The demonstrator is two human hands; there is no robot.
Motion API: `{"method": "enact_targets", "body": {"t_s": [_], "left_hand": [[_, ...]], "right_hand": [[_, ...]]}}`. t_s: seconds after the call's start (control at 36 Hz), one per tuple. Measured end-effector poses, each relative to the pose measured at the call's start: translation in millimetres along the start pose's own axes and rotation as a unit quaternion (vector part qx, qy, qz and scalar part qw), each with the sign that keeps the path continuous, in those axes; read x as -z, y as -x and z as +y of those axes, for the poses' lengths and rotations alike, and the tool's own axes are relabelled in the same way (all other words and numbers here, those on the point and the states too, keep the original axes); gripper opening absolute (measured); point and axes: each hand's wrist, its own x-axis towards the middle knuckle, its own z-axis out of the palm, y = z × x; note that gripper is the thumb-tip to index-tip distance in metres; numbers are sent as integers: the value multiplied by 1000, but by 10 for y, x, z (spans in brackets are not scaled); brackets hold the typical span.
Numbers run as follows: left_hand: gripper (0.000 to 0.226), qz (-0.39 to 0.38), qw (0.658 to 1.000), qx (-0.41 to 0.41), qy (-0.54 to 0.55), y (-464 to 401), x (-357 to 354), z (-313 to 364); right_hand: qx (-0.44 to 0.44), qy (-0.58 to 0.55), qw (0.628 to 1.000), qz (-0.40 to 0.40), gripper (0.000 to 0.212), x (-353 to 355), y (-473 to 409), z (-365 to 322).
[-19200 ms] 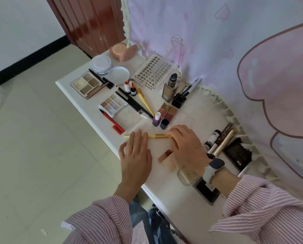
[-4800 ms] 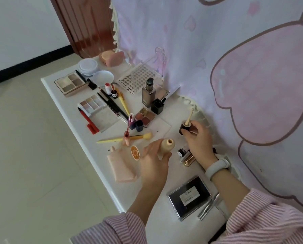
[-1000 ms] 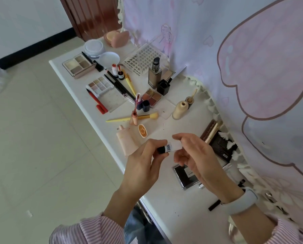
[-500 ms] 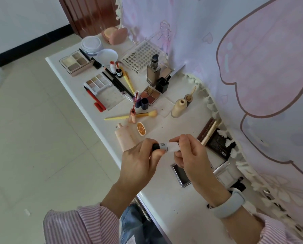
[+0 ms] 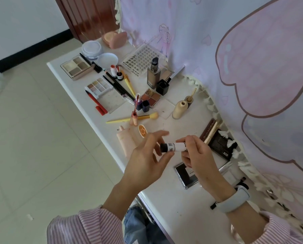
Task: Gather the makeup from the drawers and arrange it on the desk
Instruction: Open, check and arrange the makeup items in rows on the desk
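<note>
A small white tube with a black cap (image 5: 173, 147) is held level above the white desk (image 5: 175, 205). My right hand (image 5: 197, 155) pinches its white end. My left hand (image 5: 147, 161) is at the black cap end with its fingers spread, and its thumb touches the tube from below. Behind them lie a peach tube (image 5: 125, 140), an orange cap (image 5: 142, 131), a yellow brush (image 5: 131, 118), a beige bottle (image 5: 179, 110) and two eyeshadow palettes (image 5: 77, 67) (image 5: 98, 87).
A black compact (image 5: 184, 173) lies under my right hand. A dark box (image 5: 221, 145) and gold sticks sit by the pink curtain (image 5: 235, 59) on the right. A foundation bottle (image 5: 153, 75) and a clear grid case (image 5: 142, 59) stand at the back. Tiled floor lies left of the desk edge.
My left hand has loosened from the tube's black cap and its fingers have spread. The right hand keeps its hold on the white end.
</note>
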Motion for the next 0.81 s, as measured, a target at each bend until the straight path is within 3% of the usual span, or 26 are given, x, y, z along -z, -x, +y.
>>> {"method": "enact_targets", "body": {"t_s": [0.08,0.17,0.22,0.31,0.42,0.5,0.56,0.67,0.81], "left_hand": [[34,34,998,39,32,4,-4,51],[37,8,993,93,76,-5,17,37],[46,-5,996,49,77,-10,19,36],[23,16,998,-2,60,16,-23,35],[9,35,989,92,107,-4,-1,54],[31,-4,988,100,117,-21,17,71],[32,-20,988,97,122,-17,16,93],[19,-18,986,111,121,-11,33,79],[12,-28,970,184,159,-4,105,7]], "right_hand": [[-1,-3,1000,-5,30,7,-9,10],[-9,-6,1000,-10,30,23,-12,17],[-12,-11,1000,-15,30,33,-13,22],[-9,-9,1000,-21,29,45,-24,29],[-2,3,1000,-19,28,81,-34,35],[0,7,1000,-28,28,103,-32,42],[-1,10,999,-35,27,117,-39,45],[-4,20,999,-46,24,179,-59,43],[-7,37,998,-51,20,282,-89,55]]}}
